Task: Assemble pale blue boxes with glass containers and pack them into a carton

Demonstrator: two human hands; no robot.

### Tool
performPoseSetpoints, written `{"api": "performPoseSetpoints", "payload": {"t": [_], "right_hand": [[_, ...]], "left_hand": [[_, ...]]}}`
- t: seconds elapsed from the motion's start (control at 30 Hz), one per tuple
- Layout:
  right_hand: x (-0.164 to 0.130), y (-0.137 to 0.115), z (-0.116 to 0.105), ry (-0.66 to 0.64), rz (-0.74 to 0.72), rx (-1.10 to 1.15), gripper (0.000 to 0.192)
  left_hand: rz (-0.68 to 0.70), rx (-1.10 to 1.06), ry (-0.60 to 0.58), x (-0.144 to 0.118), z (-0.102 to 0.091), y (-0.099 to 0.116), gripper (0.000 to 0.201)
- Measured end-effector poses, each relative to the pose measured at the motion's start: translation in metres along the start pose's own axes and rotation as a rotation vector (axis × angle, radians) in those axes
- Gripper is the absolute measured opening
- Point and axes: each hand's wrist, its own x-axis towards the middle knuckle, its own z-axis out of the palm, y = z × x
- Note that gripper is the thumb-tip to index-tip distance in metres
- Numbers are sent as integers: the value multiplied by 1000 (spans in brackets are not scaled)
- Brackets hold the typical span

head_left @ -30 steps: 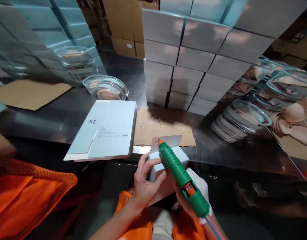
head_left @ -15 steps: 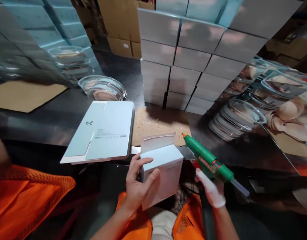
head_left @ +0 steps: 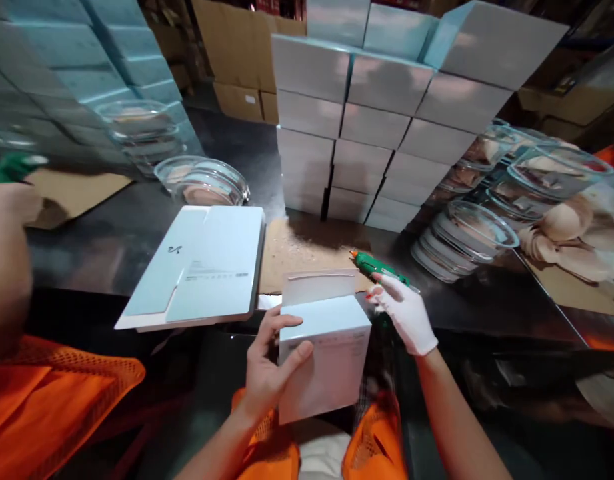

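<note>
A white carton [head_left: 324,360] with its top flap [head_left: 319,287] raised stands over my lap. My left hand [head_left: 271,357] is closed on its left side, thumb on the front face and fingers along the top edge. To the right of the carton, my right hand [head_left: 407,313] wears a white glove, bare at some fingertips. It is closed around the handle of a green glue gun [head_left: 381,268] with an orange nozzle, partly hidden by the fingers. The nozzle points left over a cardboard sheet [head_left: 301,247] at the table's edge.
A flat white box [head_left: 207,267] lies left of the carton. White boxes [head_left: 361,127] are stacked behind the cardboard. Clear oval containers stand at the left [head_left: 207,183] and right [head_left: 457,243]. A co-worker's arm [head_left: 7,253] is at far left, near another green tool [head_left: 17,167].
My right hand has moved the glue gun forward and left, to the table's edge. The carton has stayed in my left hand. A co-worker's hand with a green tool has come in at left.
</note>
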Motion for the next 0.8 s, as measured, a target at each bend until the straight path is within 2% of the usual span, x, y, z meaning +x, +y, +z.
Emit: {"api": "performPoseSetpoints", "payload": {"t": [0.07,0.1,0.2,0.27,0.33,0.4,0.47,0.53,0.67,0.7,0.73,0.8], "right_hand": [[-8,-4,22,-191,1,127,58],[-10,-4,30,-244,21,180,58],[-10,2,36,-238,8,222,55],[-10,7,26,-340,-117,189,64],[-14,9,13,-523,-289,112,78],[-20,9,5,-622,-473,-32,75],[-29,9,5,-591,-617,-187,55],[-37,11,12,-512,-720,-240,35],[-41,25,18,-411,-751,-141,27],[-40,31,16,-394,-719,-151,30],[-40,39,12,-364,-683,-181,43],[-43,59,2,-278,-632,-303,94]], "left_hand": [[16,-19,-51,2,4,-4,40],[12,-32,-67,3,5,-7,39],[-36,-124,-60,9,9,-16,42],[-61,-275,-61,14,10,-19,51],[-44,-381,-89,19,9,-21,60],[15,-311,-145,21,7,-20,46],[82,-154,-183,21,4,-16,30],[107,-59,-192,17,3,-12,29],[132,-27,-184,9,7,-5,24],[137,-27,-191,9,9,-4,24],[135,-31,-187,11,10,-4,25],[99,-52,-108,19,13,-1,30]]}}
